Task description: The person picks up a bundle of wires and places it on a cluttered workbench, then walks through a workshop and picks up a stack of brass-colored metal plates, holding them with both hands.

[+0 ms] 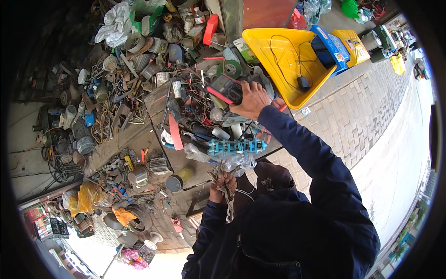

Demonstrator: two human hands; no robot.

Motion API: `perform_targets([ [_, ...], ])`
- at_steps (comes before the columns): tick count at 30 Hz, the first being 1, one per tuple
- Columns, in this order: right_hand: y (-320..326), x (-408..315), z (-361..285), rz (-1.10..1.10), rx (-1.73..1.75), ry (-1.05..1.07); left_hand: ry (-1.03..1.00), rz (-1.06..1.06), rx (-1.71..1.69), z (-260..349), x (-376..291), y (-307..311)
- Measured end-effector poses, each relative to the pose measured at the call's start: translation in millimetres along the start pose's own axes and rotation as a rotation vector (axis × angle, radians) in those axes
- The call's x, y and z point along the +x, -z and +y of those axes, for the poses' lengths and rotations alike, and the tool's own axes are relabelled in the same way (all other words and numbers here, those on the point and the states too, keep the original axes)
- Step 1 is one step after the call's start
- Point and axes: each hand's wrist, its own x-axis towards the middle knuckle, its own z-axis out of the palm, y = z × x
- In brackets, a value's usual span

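My right hand [252, 99] reaches out over a heap of parts and grips the edge of a red and black multimeter [225, 87]. Low and close to my body, my left hand [223, 186] is closed around a crumpled greyish cloth [226, 178]. Between the two hands lies a light-blue row of connector-like parts [237, 146], with clear plastic film [238, 164] beside it. A roll of green tape [229, 69] rests just beyond the multimeter. Scissors [163, 120] and a pink-red strip [175, 132] lie to the left on the wooden surface.
A yellow tray [289, 66] with a cabled adapter stands at the upper right, against a blue bin [329, 50]. A jar with a dark lid [179, 179] lies left of my left hand. Heaped scrap, motors and containers, among them a red bottle [211, 29], cover the far left.
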Motion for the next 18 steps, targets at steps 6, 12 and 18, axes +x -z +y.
perform_targets([
  [6, 49, 41, -4, -0.19, 0.074, 0.05, -0.032, 0.0, 0.014, -4, -1, -5],
  [12, 94, 103, 7, -0.298, 0.0, 0.165, -0.015, 0.073, 0.055, -5, 0, -5],
  [18, 68, 99, 3, -0.278, 0.038, 0.201, -0.008, 0.073, 0.046, -9, 3, -1],
])
